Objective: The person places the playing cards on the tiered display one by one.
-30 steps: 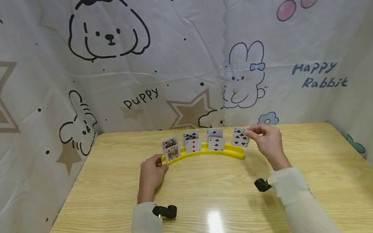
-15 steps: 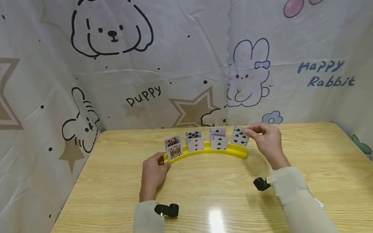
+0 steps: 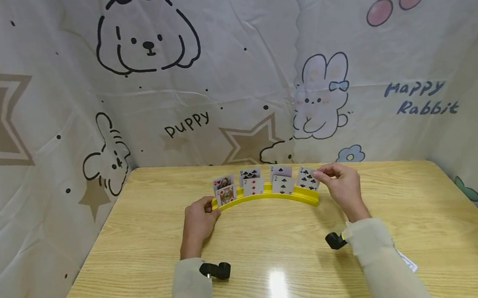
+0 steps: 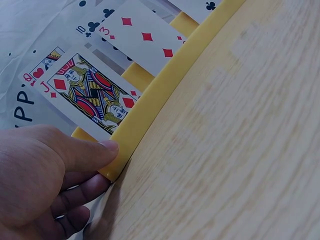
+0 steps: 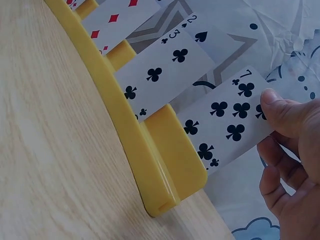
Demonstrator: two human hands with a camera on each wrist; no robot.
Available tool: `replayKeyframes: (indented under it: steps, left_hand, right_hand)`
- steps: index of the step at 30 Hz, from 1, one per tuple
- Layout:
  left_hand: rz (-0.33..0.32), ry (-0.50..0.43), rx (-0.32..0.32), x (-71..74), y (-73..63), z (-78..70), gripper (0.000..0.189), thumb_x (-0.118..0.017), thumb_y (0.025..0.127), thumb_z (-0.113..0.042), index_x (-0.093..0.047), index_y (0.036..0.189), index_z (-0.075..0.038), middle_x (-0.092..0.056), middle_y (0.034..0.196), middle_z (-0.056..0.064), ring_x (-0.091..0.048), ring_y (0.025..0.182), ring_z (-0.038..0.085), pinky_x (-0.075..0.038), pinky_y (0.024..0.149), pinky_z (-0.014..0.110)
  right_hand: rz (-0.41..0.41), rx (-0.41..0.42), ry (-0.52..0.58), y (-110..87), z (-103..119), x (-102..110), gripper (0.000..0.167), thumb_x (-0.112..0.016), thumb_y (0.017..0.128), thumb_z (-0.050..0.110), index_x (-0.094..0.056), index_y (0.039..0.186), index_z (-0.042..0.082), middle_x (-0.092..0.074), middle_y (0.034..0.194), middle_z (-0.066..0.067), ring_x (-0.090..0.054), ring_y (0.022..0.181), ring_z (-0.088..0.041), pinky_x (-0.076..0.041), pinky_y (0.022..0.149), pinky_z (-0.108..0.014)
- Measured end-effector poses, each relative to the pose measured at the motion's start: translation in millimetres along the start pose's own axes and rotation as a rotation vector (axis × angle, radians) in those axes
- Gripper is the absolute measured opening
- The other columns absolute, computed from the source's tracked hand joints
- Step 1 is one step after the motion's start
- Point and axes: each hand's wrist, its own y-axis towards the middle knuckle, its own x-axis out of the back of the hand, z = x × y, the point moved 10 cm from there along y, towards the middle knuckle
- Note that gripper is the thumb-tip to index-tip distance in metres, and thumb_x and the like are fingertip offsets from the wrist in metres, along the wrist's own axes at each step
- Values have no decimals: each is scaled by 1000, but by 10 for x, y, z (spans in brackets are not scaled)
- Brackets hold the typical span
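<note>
A curved yellow playing card holder stands on the table, bowed away from me. My left hand grips its left end, thumb on the front face. In the right wrist view, my right hand pinches the seven of clubs by its upper right edge. That card's lower edge is at the holder's back ridge; whether it sits in a slot I cannot tell. Upright in front are the jack of diamonds, three of diamonds and three of clubs. Partly hidden behind them are the queen of hearts, ten of clubs and two of spades.
By my right forearm, a white card-like piece lies on the wooden table, mostly covered by the sleeve. A cartoon-printed cloth hangs behind the table's far edge. Each wrist carries a small black camera.
The seven of clubs has come down slightly and tilted against the holder's right end. My left hand keeps its grip. The white piece beside my right sleeve has come into view.
</note>
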Motion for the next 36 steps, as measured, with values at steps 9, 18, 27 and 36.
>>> replayKeyframes:
  steps: [9, 18, 27, 36]
  left_hand:
    - [0, 2, -28, -21, -21, -50, 34, -78, 87, -7, -70, 119, 0, -70, 99, 10, -64, 92, 22, -54, 81, 39]
    - [-1, 16, -20, -9, -29, -39, 35, -78, 87, -9, -70, 120, 0, -70, 101, 12, -65, 94, 23, -54, 83, 41]
    - [-5, 17, -15, 22, -5, -15, 36, -78, 87, -8, -70, 121, 0, -70, 101, 13, -65, 93, 24, -54, 82, 41]
    - [15, 8, -12, -7, -8, -26, 37, -77, 88, -8, -68, 123, 1, -69, 105, 15, -64, 95, 26, -54, 83, 41]
  right_hand:
    - [1, -11, -5, -44, -52, 36, 29, -77, 89, 31, -74, 102, 5, -69, 97, -9, -58, 87, -20, -44, 67, -26]
    - [35, 31, -36, -96, -40, 67, 31, -80, 88, 25, -71, 107, 3, -69, 102, -10, -59, 91, -20, -48, 69, -21]
    - [89, 63, -125, -155, -32, 212, 31, -79, 89, 21, -71, 111, 1, -69, 106, -14, -60, 96, -25, -48, 72, -22]
    - [179, 77, -249, -264, -164, 440, 38, -76, 91, 28, -70, 118, 3, -70, 111, -13, -63, 99, -28, -50, 78, -36]
